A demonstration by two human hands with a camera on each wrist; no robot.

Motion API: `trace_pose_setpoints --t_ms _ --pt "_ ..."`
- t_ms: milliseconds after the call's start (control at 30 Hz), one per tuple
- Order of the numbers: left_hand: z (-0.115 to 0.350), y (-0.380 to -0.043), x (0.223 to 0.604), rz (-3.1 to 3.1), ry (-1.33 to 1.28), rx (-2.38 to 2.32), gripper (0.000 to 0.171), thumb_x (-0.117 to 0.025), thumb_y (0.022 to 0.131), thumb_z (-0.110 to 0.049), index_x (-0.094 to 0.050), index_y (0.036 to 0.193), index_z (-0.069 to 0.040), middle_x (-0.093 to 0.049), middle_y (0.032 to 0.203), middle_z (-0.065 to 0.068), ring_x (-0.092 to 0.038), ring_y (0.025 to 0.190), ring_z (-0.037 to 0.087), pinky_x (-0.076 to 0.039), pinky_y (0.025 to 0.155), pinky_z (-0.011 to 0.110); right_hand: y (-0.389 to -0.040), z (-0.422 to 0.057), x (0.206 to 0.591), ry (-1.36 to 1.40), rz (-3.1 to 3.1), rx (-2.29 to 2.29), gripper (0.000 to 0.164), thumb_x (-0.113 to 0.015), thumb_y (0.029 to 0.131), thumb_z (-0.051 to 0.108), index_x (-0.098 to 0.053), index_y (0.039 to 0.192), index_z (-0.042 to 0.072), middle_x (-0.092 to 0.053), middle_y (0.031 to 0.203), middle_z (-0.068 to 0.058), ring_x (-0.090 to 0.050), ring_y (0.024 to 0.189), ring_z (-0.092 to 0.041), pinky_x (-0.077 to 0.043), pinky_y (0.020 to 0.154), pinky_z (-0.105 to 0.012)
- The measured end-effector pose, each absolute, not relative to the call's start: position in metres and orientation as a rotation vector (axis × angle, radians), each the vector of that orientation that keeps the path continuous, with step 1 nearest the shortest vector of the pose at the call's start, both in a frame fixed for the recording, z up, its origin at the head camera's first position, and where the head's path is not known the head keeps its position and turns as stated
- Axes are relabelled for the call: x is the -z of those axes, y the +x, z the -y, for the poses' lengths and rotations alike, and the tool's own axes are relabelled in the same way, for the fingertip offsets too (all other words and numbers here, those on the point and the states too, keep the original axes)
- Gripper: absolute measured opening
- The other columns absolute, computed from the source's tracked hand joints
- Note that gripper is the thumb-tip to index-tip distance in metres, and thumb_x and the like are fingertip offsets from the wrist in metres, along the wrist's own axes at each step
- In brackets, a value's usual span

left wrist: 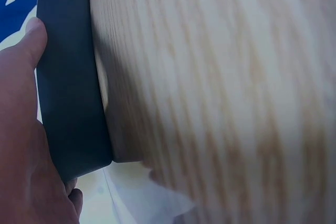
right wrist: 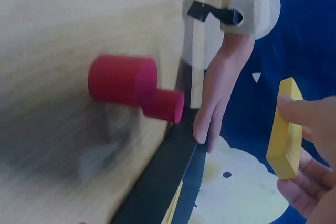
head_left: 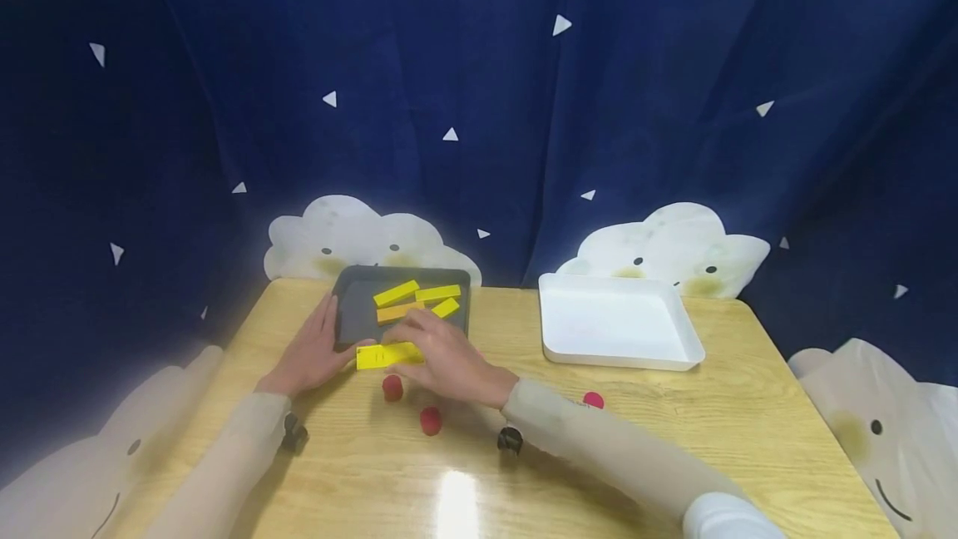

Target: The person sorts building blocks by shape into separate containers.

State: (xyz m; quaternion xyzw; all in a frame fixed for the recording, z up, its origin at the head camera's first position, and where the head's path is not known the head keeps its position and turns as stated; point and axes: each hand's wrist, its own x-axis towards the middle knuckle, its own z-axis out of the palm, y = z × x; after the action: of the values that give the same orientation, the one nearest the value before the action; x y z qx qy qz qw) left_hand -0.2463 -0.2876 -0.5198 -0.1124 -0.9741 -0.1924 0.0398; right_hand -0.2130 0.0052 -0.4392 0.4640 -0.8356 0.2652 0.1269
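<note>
My right hand [head_left: 445, 356] pinches a yellow rectangular block [head_left: 372, 358] between thumb and fingers. In the head view the block overlaps the near edge of a dark grey tray [head_left: 354, 318]; in the right wrist view it is held up beyond the tray wall. The left hand [head_left: 310, 353] grips the tray's near left corner, its thumb along the near rim and fingers on the left side. Inside the tray lie several yellow blocks [head_left: 397, 294] and an orange block [head_left: 397, 313]. Two red cylinders [head_left: 430, 421] [right wrist: 123, 80] stand on the table in front of the tray.
A white tray [head_left: 617, 323] sits at the back right of the wooden table [head_left: 359, 472]. Another red cylinder [head_left: 594, 399] shows just behind the right sleeve. A dark blue curtain [head_left: 479, 90] with white cloud shapes hangs behind the table.
</note>
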Motion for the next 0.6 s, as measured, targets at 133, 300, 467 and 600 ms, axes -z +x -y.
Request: trace_pose_setpoints --t_ms 133,300,467,600 --pt "0.288 -0.246 0.521 2.975 -0.381 0.543 0.108 -0.067 0.1 -0.05 -0.01 0.164 0.016 -0.008 0.173 0.037 -0.015 0.159 0.054 -0.021 0.13 0.063 -0.226 0.0 0.439 1.313 2.425 -0.766 0.037 -0.086 0.095 0.026 -0.076 0.129 0.015 -0.067 0.122 0.0 -0.062 0.113 -0.017 -0.056 0.096 -0.026" --pt "0.288 -0.247 0.522 2.969 -0.365 0.568 0.114 -0.065 0.1 -0.062 -0.009 0.165 0.014 -0.006 0.174 0.035 -0.014 0.161 0.052 -0.019 0.131 0.062 -0.241 0.005 0.44 1.261 2.455 -0.765 0.039 -0.085 0.095 0.032 -0.076 0.129 0.014 -0.068 0.125 -0.002 -0.062 0.118 -0.019 -0.056 0.104 -0.031" --pt "0.286 -0.247 0.52 2.976 -0.336 0.619 0.119 -0.063 0.099 -0.07 -0.009 0.166 0.012 -0.003 0.176 0.031 -0.014 0.161 0.052 -0.019 0.13 0.064 -0.254 0.01 0.444 1.214 2.519 -0.74 0.039 -0.085 0.095 0.032 -0.076 0.13 0.014 -0.066 0.118 -0.001 -0.059 0.111 -0.017 -0.056 0.092 -0.027" --pt "0.285 -0.246 0.518 2.977 -0.325 0.621 0.119 -0.063 0.098 -0.07 -0.01 0.167 0.012 -0.003 0.176 0.031 -0.014 0.161 0.052 -0.02 0.13 0.064 -0.263 0.013 0.45 1.176 2.568 -0.72 0.04 -0.085 0.096 0.033 -0.076 0.13 0.015 -0.064 0.115 0.0 -0.058 0.108 -0.017 -0.055 0.087 -0.026"
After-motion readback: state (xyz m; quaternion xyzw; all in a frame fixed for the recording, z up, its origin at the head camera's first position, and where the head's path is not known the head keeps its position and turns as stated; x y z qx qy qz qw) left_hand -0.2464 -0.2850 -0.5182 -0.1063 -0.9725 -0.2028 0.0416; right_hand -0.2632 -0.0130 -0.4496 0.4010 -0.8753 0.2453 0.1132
